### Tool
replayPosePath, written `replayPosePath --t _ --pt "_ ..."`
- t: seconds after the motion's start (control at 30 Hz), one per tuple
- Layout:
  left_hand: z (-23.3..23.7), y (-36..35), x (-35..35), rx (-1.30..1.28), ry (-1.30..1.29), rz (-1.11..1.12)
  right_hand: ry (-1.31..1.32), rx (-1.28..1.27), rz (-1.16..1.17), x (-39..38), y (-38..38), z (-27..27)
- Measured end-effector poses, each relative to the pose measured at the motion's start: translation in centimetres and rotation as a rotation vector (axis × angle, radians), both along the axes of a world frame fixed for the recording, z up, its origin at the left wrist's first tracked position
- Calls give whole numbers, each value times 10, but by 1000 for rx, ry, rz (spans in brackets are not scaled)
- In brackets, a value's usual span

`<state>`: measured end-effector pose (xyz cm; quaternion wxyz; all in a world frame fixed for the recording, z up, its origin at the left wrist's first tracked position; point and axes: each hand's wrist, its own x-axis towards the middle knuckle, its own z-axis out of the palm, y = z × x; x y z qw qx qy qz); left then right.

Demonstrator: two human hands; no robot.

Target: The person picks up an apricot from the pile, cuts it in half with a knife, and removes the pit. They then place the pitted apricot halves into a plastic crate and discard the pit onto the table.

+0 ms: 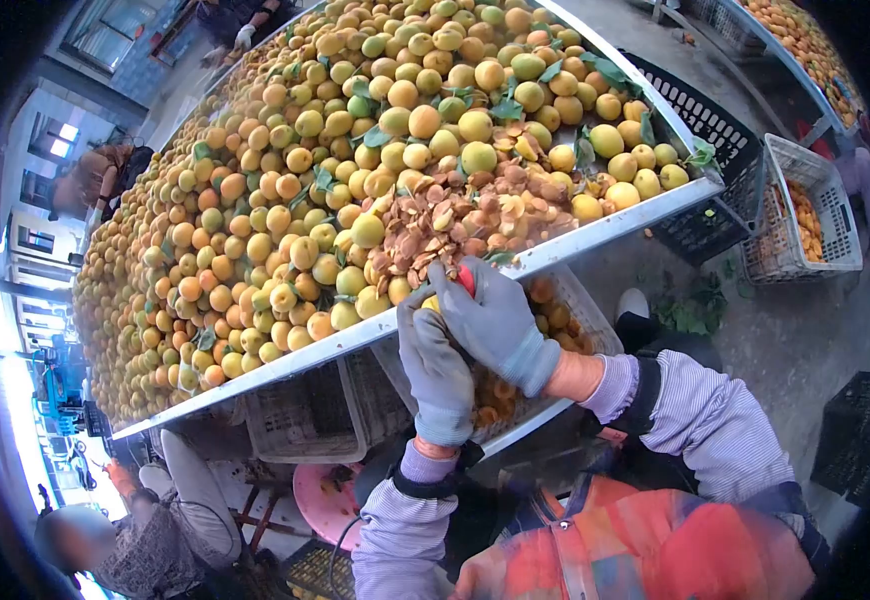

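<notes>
My left hand (437, 372), in a grey glove, is closed around a yellow apricot (431, 303), mostly covered by the fingers. Right against it, my gloved right hand (500, 325) grips a small tool with a red handle (467, 279); its working end is hidden. Both hands are at the metal rim (595, 232) of a sloping table. Just beyond the fingertips lies a heap of brown apricot pits (435, 225). Whole yellow and orange apricots (295, 250) with some green leaves spread around and behind it.
Below the rim, under my hands, a crate (585, 310) holds apricot pieces. Another crate (305, 415) and a pink basin (323, 500) are to the left. At right are a white crate (805, 210) and a black crate (700, 225). Other people (165, 530) are along the table.
</notes>
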<state>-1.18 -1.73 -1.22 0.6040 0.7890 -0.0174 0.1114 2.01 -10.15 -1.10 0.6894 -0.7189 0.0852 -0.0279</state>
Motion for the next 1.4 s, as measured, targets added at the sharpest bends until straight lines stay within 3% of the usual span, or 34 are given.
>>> replayPosePath --t 0.07,0.17,0.23,0.27,0.33,0.4,0.5,0.57,0.6,0.63,0.7,0.73,0.8,0.9,0.97,1.03,1.1,1.17,1.23,1.27,1.37,1.4 --pt "-2 7 1 108 -18 0 -38 -95 33 -1 1 2" --pt "-11 11 3 -3 74 -60 -130 -136 8 0 6 -5" --pt "-4 6 2 -200 160 -38 -98 -146 36 0 4 -4" --pt "-2 1 -2 -468 181 -11 -239 -190 72 -1 3 -5" --pt "12 2 -3 -625 363 18 -408 -316 146 -6 -2 2" --pt "10 11 -4 -759 409 14 -338 -242 180 -4 -1 5" --pt "6 28 -6 6 48 -42 -185 -90 206 3 -1 8" --pt "-5 43 -11 520 -192 -45 -110 107 353 6 -8 11" --pt "-12 49 -10 417 -104 -48 42 240 424 4 -13 24" --pt "-17 53 -8 312 -18 -42 29 245 436 3 -18 28" --pt "-16 52 -3 515 -308 -5 59 170 599 0 -25 36" --pt "-14 49 0 518 -317 5 99 264 630 -2 -28 41" --pt "-11 42 8 -546 88 67 98 245 610 3 -34 33" --pt "10 45 14 -1384 533 -193 93 205 548 7 -47 48" --pt "-7 39 10 -1130 442 -107 87 513 436 7 -52 56" --pt "1 25 5 -916 443 -22 106 499 426 14 -53 54" --pt "19 12 1 -1317 758 -272 3 625 327 16 -50 57" --pt "8 1 -7 -921 661 -145 15 756 236 13 -46 67" --pt "25 -1 -9 -871 794 -417 -38 741 335 13 -46 63" --pt "29 -4 -9 -1007 850 -423 -34 738 336 13 -47 63" --pt "10 3 -15 -1058 939 -559 -24 706 461 12 -45 63" --pt "13 1 -17 -1098 943 -494 -9 697 467 10 -42 62"
